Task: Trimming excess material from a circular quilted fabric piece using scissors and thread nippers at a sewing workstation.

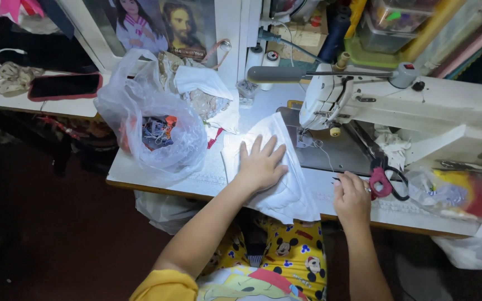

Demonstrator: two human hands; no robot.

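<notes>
My left hand (260,163) lies flat, fingers spread, on the white fabric (285,192). My right hand (351,196), fingers curled together, pinches a thin thread (323,153) beside the pink-handled scissors (384,183).

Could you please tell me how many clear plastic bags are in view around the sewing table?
3: one bag on the table's left, one hanging below it, one at the right edge; others may be hidden.

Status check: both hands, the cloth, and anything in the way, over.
Left hand flat on white cloth. Right hand pinching thread by the pink-handled scissors. Plastic bag left of cloth, apart.
</notes>
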